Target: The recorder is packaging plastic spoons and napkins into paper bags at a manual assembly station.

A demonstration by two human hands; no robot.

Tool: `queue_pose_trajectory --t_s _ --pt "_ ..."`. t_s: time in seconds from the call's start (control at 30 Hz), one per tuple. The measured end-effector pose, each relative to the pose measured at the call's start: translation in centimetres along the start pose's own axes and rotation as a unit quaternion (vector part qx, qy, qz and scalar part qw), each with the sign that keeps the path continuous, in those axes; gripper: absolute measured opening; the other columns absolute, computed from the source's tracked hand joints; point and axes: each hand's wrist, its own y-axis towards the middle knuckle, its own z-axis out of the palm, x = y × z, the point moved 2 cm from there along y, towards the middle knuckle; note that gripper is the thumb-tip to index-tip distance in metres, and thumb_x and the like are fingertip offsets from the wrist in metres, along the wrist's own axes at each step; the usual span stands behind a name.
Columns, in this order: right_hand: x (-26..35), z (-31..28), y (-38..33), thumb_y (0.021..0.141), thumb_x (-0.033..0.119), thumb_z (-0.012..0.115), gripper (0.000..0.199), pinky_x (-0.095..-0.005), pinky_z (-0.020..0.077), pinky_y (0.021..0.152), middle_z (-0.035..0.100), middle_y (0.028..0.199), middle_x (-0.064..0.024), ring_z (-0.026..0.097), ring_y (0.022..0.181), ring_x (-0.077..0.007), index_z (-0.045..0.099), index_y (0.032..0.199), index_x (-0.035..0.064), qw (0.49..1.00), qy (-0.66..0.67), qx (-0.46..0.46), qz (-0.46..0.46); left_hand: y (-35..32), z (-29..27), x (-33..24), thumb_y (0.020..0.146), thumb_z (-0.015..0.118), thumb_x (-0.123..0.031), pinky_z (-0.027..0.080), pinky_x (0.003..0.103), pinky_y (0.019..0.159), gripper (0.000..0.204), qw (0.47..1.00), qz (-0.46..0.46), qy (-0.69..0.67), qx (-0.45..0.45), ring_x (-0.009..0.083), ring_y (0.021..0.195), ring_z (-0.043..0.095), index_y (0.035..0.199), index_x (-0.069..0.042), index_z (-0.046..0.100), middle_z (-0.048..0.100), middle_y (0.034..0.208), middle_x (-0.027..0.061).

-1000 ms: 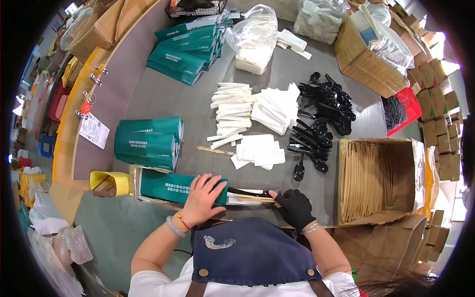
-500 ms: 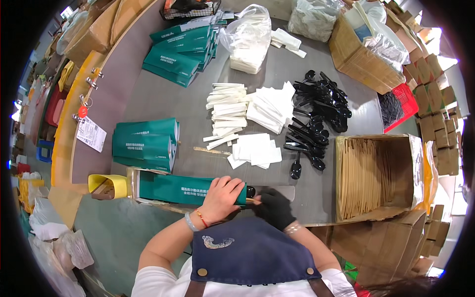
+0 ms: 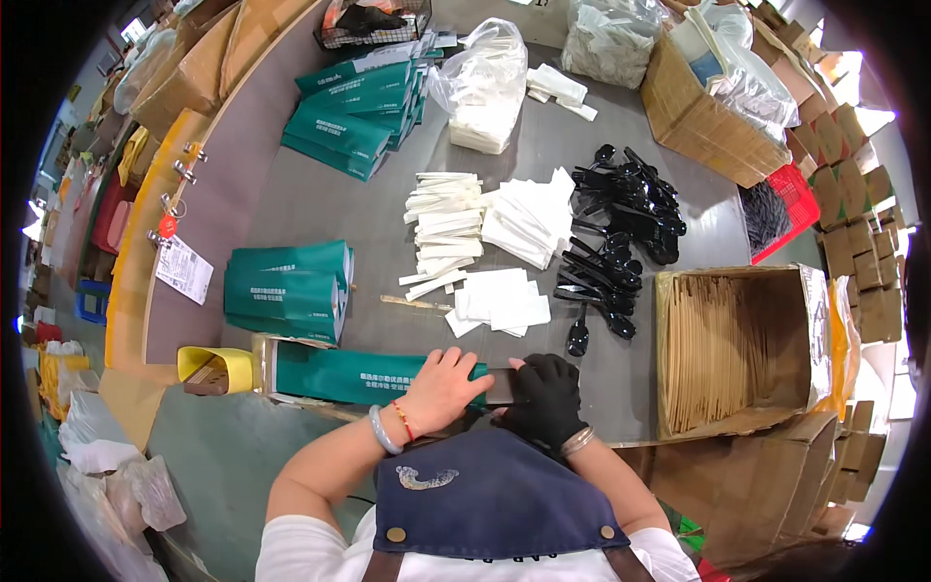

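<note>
both hands work at the near edge of the worktop (image 3: 339, 209). the left hand (image 3: 443, 393), bare, lies across the right end of a long green packet (image 3: 335, 374), fingers on its upper face; whether it grips the packet underneath i cannot tell. the right hand (image 3: 543, 398), in a black glove that leaves the fingertips bare, is curled just beside that same end, by a flat greyish strip (image 3: 501, 387) that shows between the two; what it grasps is hidden. the packet lies lengthwise along the edge, its left end near a yellow container (image 3: 236, 369). beyond it stands a stack of green packets (image 3: 284, 296). past the hands are square white packets (image 3: 504, 303), narrow white sleeves (image 3: 448, 218) and piled black spoons (image 3: 645, 209). to the right, an open cardboard box (image 3: 819, 335) on its side holds thin wooden sticks (image 3: 718, 354)
</note>
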Motion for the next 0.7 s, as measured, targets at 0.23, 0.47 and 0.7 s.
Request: queue_pose_trajectory --t_s 0.23,0.47,0.7 --pt "-1.0 -5.2 -0.3 0.055 0.039 0.087 0.066 -0.0447 0.0375 0.089 0.057 0.105 -0.0089 0.053 0.101 -0.0304 0.061 0.11 0.0132 0.992 -0.102 -0.063 -0.05 0.8 -8.1 3.0 0.059 0.071 -0.009 0.046 0.042 0.073 0.032 0.996 0.033 0.034 0.074 0.0306 0.092 0.054 0.089 -0.014 0.062 0.054 0.094 0.0077" --pt "-1.0 -6.1 -0.7 0.058 0.037 0.086 0.061 -0.0433 0.0384 0.088 0.057 0.105 -0.0073 0.055 0.1 -0.0292 0.06 0.107 0.013 0.99 -0.133 -0.04 0.008 -3.3 -7.3 9.9 0.063 0.074 -0.016 0.039 0.05 0.1 0.039 0.97 -0.145 0.135 -0.141 0.0403 0.121 0.044 0.099 -0.005 0.061 0.05 0.129 0.0178" --pt "-0.3 -5.5 -0.5 0.061 0.041 0.083 0.059 -0.0434 0.0376 0.089 0.058 0.104 -0.0059 0.056 0.099 -0.027 0.062 0.107 0.0114 0.986 -0.166 0.017 -0.018 -5.5 3.0 3.2 0.064 0.084 -0.044 0.019 0.057 0.112 0.09 0.925 -0.345 -0.046 -0.151 0.0402 0.134 0.032 0.135 -0.002 0.048 0.041 0.14 0.019"
